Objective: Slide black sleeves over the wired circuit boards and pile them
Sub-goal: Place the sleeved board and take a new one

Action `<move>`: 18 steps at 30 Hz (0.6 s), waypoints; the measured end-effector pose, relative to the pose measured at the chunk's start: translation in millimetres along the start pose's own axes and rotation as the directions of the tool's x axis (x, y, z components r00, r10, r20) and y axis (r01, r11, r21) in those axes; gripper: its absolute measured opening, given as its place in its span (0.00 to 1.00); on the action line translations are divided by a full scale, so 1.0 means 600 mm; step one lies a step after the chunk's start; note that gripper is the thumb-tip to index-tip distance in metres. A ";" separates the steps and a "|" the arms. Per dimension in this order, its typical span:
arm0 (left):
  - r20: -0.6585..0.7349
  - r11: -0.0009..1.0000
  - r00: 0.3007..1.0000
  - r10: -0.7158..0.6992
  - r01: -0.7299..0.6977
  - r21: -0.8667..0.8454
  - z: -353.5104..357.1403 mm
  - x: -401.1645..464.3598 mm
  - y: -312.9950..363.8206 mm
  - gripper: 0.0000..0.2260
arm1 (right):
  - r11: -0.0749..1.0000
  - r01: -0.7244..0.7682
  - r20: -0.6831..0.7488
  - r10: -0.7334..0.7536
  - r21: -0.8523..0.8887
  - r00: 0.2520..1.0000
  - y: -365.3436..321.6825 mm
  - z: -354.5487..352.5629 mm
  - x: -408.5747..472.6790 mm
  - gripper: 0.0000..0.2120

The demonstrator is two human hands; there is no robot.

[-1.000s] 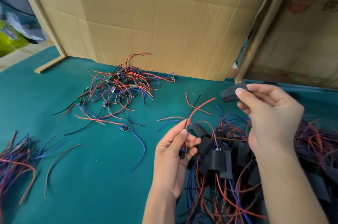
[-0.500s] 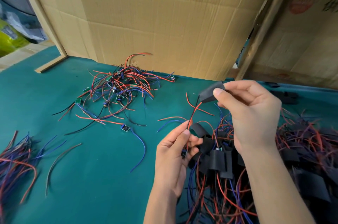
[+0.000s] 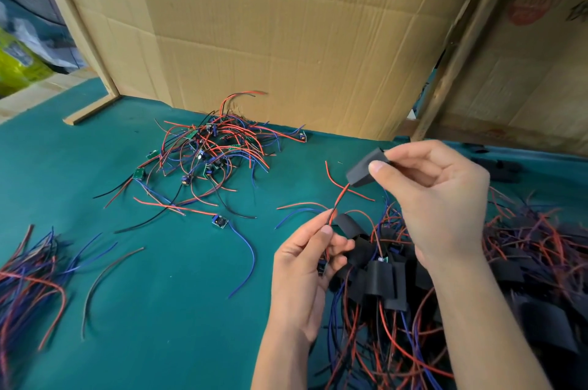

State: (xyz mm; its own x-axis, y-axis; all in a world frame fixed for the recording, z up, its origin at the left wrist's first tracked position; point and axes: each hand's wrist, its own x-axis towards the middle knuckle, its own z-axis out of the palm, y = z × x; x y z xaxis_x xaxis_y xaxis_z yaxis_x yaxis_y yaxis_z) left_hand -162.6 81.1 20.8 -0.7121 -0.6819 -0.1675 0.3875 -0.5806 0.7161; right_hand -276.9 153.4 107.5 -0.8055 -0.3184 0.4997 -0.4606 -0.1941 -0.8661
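Teal felt covers the table, and creased cardboard sheets stand along its far edge, closing off the back.

On the right hand, thumb and forefinger pinch a black sleeve, held up off the felt with its open mouth tilted down and to the left. Just below that mouth is the tip of a red and black wire pair. The left hand pinches this pair lower down between thumb and fingers, and a small circuit board hangs at the bottom of the wires against the curled fingers. The wire tip looks just short of the sleeve; contact cannot be judged.

Under and to the right of both hands lies the pile of sleeved boards, a tangle of black sleeves and red and blue wires running to the right edge. Open felt lies to the left of the left hand. Farther back on the left is the heap of bare boards, with one stray board nearer. A bundle of loose wires sits at the left edge.

Against half a second ago, the right hand has come lower and to the left, bringing the sleeve nearer the wire tip; the left hand has hardly moved.
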 end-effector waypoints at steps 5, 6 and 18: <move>0.011 1.000 1.000 0.010 -0.010 -0.015 0.001 -0.001 0.003 0.09 | 0.971 -0.235 0.161 0.239 -0.047 0.958 0.012 0.011 -0.010 0.21; 0.016 1.000 1.000 0.013 -0.013 -0.020 0.001 0.000 0.004 0.08 | 0.958 -0.279 0.190 0.286 -0.063 0.939 0.015 0.015 -0.012 0.24; 0.071 0.998 0.997 -0.020 0.024 -0.066 0.001 -0.003 0.010 0.23 | 0.884 -0.314 0.495 0.456 -0.346 0.740 0.025 0.020 -0.024 0.23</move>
State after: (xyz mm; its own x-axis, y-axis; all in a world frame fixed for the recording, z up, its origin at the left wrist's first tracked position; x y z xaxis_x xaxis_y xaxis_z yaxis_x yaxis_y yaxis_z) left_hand -159.5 78.9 25.5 -0.7594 -0.6369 -0.1328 0.4077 -0.6250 0.6657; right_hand -267.6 144.0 87.5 -0.6216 -0.7831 -0.0205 -0.2835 0.2493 -0.9260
